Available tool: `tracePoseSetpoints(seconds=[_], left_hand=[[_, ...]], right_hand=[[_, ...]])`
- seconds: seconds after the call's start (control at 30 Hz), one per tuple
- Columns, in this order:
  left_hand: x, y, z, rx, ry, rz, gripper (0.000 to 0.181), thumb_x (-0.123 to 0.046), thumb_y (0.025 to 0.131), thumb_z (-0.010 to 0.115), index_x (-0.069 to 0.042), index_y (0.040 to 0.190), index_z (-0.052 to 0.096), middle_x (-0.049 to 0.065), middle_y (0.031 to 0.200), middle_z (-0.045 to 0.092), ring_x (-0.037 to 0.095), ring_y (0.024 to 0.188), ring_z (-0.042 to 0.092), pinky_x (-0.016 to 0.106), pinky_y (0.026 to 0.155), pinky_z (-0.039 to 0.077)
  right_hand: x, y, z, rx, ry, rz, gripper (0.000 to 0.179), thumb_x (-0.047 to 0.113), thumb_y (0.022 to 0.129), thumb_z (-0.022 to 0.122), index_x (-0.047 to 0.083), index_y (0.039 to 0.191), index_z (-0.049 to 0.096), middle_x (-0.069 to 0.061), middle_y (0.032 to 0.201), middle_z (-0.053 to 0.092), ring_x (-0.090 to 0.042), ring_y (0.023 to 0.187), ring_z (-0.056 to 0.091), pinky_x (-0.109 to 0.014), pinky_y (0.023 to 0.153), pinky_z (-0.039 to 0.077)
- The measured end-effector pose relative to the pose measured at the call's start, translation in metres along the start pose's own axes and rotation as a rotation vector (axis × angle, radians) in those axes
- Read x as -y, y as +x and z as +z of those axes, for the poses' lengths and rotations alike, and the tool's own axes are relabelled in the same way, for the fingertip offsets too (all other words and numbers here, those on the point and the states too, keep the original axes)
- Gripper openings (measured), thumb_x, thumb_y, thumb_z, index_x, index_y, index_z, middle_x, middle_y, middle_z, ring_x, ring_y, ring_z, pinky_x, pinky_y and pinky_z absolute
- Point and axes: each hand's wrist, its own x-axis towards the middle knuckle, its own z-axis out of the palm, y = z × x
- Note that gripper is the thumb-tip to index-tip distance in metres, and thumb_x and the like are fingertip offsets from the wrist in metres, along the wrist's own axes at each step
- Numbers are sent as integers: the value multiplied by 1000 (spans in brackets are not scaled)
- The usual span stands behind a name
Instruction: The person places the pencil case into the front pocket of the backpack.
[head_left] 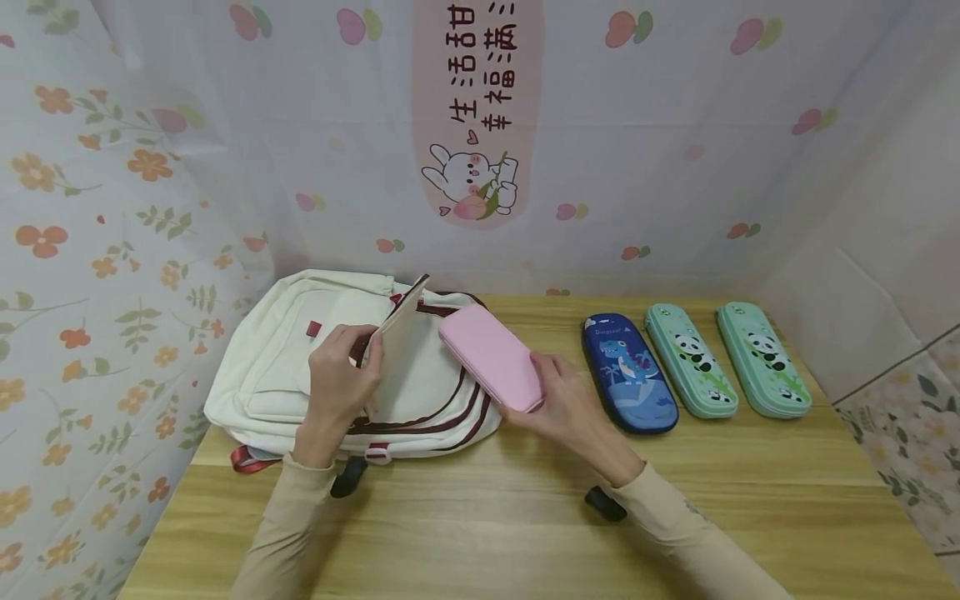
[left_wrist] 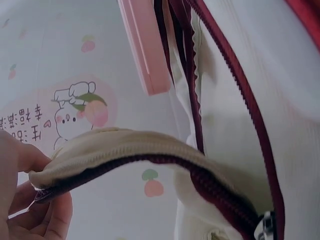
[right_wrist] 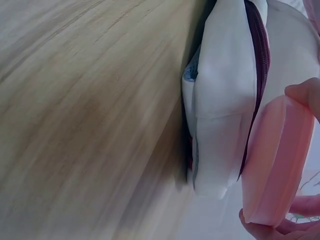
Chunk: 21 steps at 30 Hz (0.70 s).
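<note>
A white backpack with dark red zippers lies on its back on the wooden table. My left hand pinches the edge of its unzipped front flap and holds it raised. My right hand grips a pink pencil case by its near end, thumb on one side and fingers on the other. The case's far end overlaps the backpack's right side in the head view, close to the open zipper. In the right wrist view the pink case is beside the backpack's zippered edge.
To the right lie a dark blue dinosaur pencil case and two mint green panda cases, one nearer and one farther right. A patterned cloth hangs behind the wooden table. A red strap loop sticks out at the backpack's lower left.
</note>
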Motion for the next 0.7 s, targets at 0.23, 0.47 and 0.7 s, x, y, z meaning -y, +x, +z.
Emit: tracePoseSetpoints(seconds=[0.23, 0.47, 0.7], left_hand=[[5, -1, -4, 0, -3, -4, 6, 1, 85, 70, 3, 89, 74, 13, 72, 66, 22, 58, 60, 26, 57, 44], [7, 0, -6, -3, 6, -2, 6, 1, 85, 70, 3, 89, 74, 13, 73, 66, 22, 57, 61, 26, 56, 44], [8, 0, -10, -1, 18, -7, 6, 1, 86, 70, 4, 89, 74, 14, 73, 66, 22, 56, 60, 26, 56, 45]], right_hand=[[3, 8, 7, 22, 53, -85, 86, 46, 67, 89, -1, 132, 58, -21, 120, 61, -31, 102, 62, -43, 84, 60], [11, 21, 12, 123, 92, -116, 85, 46, 68, 89, 1, 134, 59, -18, 121, 60, -28, 100, 61, -40, 84, 59], [20, 43, 15, 268, 134, -126, 82, 47, 69, 85, 3, 134, 61, -13, 124, 63, -24, 106, 60, -39, 89, 56]])
